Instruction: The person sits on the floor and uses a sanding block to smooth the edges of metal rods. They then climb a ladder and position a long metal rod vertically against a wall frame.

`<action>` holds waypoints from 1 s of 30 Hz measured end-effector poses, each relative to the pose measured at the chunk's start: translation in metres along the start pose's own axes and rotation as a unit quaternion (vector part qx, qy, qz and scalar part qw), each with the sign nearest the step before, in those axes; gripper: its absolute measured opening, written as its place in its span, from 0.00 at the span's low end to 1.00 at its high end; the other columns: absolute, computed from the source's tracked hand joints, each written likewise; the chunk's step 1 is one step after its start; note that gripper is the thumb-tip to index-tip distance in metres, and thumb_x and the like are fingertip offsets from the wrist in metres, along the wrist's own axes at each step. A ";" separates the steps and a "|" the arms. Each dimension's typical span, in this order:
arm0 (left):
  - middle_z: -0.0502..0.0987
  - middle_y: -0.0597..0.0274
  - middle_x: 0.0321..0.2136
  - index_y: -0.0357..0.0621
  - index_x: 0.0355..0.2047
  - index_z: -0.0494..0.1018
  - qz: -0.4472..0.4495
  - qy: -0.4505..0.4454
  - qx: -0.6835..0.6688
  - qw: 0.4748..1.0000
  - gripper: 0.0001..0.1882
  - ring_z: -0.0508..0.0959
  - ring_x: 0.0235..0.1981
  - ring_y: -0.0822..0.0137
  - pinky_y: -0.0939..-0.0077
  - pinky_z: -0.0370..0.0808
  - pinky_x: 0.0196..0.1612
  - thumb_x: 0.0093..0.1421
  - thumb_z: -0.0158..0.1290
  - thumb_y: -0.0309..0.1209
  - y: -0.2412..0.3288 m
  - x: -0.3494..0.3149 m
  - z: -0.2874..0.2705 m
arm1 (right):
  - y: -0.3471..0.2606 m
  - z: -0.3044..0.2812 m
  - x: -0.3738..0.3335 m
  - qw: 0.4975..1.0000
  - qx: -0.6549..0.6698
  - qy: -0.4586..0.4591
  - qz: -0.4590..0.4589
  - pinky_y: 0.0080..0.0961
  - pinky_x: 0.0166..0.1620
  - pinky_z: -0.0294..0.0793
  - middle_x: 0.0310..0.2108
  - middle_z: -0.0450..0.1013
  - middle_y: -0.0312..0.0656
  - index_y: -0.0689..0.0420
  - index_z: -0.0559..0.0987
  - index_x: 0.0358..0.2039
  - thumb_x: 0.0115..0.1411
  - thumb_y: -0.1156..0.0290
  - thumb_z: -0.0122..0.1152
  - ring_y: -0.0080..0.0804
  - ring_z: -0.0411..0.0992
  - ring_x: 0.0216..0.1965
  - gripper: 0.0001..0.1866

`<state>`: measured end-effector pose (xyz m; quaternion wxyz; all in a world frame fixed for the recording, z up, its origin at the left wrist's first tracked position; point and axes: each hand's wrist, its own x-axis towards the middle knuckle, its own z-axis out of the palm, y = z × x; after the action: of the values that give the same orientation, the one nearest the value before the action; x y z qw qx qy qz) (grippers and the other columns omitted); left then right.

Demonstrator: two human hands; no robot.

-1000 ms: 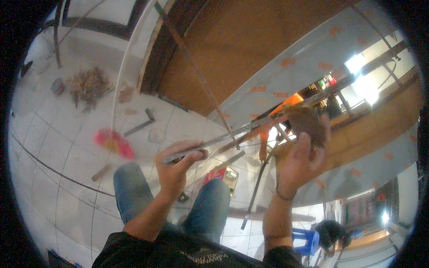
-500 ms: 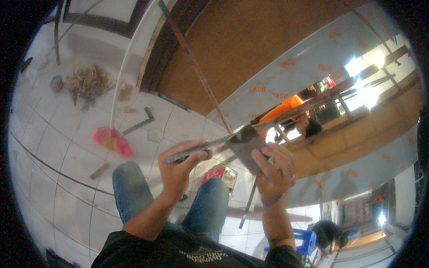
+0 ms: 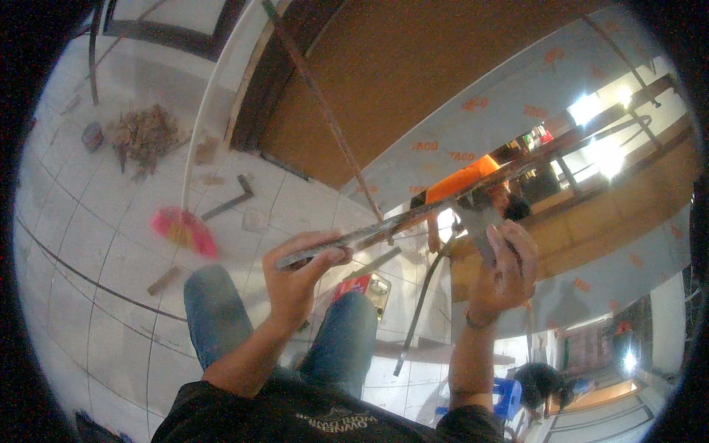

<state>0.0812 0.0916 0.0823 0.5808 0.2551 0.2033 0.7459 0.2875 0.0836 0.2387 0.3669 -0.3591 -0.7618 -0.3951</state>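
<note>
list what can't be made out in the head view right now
All in the head view:
Bar's underside: hidden, turned away from the camera.
Grey block's right side: covered by the right hand.
Red item's lower part: behind the right knee.
Part of the blue stool: behind the right forearm.
Scrap pile's separate pieces: too small, blurred.

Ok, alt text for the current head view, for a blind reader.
The left hand grips the near end of a long, worn bar; the right hand holds a flat grey piece against or near it. Beyond is a person in orange; a pink broom and scrap heap lie on tiled floor.
</note>
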 end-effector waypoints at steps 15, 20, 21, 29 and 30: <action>0.78 0.49 0.36 0.28 0.40 0.76 -0.007 -0.034 -0.026 0.999 0.16 0.81 0.38 0.54 0.57 0.82 0.42 0.54 0.62 0.28 0.003 -0.003 -0.009 | -0.055 0.016 -0.024 0.959 0.270 -0.024 0.080 0.27 0.37 0.77 0.42 0.75 0.41 0.56 0.83 0.38 0.51 0.74 0.66 0.34 0.75 0.38 0.11; 0.77 0.49 0.40 0.30 0.42 0.75 -0.010 -0.058 -0.053 0.997 0.17 0.81 0.39 0.51 0.54 0.82 0.42 0.56 0.61 0.30 -0.005 -0.003 -0.013 | -0.081 0.018 0.001 0.720 0.494 0.070 0.483 0.22 0.29 0.73 0.39 0.76 0.42 0.65 0.75 0.45 0.58 0.72 0.62 0.28 0.74 0.36 0.16; 0.77 0.49 0.40 0.30 0.42 0.75 -0.012 -0.060 -0.057 0.997 0.17 0.81 0.39 0.51 0.55 0.82 0.42 0.56 0.61 0.30 -0.004 -0.004 -0.010 | -0.072 0.021 -0.014 0.665 0.517 0.091 0.531 0.19 0.26 0.71 0.38 0.77 0.40 0.61 0.73 0.47 0.60 0.72 0.61 0.25 0.73 0.34 0.15; 0.77 0.50 0.40 0.31 0.46 0.73 -0.035 -0.064 -0.036 0.997 0.20 0.81 0.38 0.53 0.56 0.82 0.42 0.54 0.62 0.28 -0.003 -0.002 -0.009 | -0.064 0.036 -0.005 0.530 0.645 0.060 0.548 0.20 0.28 0.75 0.39 0.77 0.35 0.54 0.75 0.47 0.61 0.72 0.60 0.26 0.77 0.35 0.13; 0.78 0.50 0.39 0.32 0.45 0.73 -0.028 -0.053 -0.029 0.998 0.20 0.81 0.38 0.54 0.57 0.82 0.41 0.53 0.62 0.27 -0.003 -0.003 -0.011 | -0.062 0.038 -0.005 0.530 0.638 0.066 0.554 0.20 0.29 0.76 0.39 0.77 0.35 0.54 0.75 0.46 0.61 0.72 0.60 0.27 0.77 0.36 0.13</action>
<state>0.0768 0.0895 0.0714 0.6185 0.2717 0.1574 0.7203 0.2279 0.0888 0.1974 0.6926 -0.3524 -0.4333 0.4564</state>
